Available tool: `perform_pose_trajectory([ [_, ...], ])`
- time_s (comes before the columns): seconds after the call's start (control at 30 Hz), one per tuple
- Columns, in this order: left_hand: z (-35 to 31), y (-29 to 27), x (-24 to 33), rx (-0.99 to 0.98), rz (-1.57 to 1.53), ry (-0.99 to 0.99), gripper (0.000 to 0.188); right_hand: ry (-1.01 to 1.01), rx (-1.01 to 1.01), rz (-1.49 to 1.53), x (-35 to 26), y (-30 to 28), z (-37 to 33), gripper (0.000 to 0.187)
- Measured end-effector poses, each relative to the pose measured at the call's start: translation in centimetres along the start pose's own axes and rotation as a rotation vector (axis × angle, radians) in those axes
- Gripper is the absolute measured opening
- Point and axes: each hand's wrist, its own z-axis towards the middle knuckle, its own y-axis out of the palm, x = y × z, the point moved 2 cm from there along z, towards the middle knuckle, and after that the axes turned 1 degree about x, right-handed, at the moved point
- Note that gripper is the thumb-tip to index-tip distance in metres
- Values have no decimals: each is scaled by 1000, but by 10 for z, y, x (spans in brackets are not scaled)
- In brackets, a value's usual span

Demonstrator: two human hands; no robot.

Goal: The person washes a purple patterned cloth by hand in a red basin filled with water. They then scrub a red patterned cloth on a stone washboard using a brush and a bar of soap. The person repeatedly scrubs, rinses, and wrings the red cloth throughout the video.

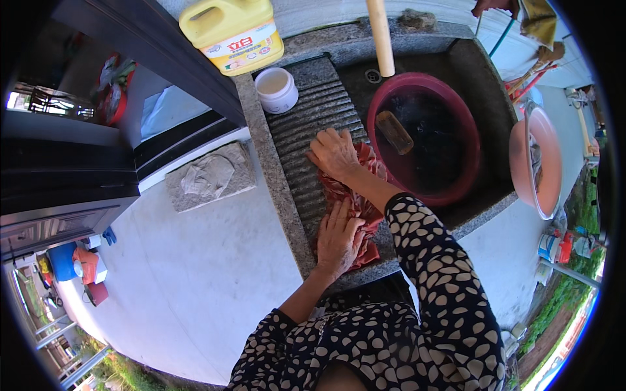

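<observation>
A wet, crumpled red cloth [366, 223] lies on the ridged stone washboard [306, 124] of a sink. My left hand [339, 240] presses on its near part, fingers stretched out and lying flat over the folds. Farther up, my right hand [334, 155] is curled over the far end, the fingers bent and closed on the fabric. Right of the cloth stands a dark-red basin [427, 195] of dark water. A brown block-shaped brush [394, 132] is in the basin by its left wall; its bristles are not visible.
A white tub [276, 91] stands at the washboard's far left corner, a yellow jug [231, 36] behind it. A pale pole [380, 39] reaches down beside the drain [373, 76]. Right of the sink is a pink basin [536, 159]; a stone slab [212, 176] lies on the left.
</observation>
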Motion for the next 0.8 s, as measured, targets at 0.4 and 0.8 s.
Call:
perform_pose_trajectory([
  [0.4,-4,0,2,-38,57,-4,29,-18,20,267,13,-56,-88,23],
  [0.8,1,-3,2,8,111,-42,30,184,-5,759,-8,-74,-88,18],
])
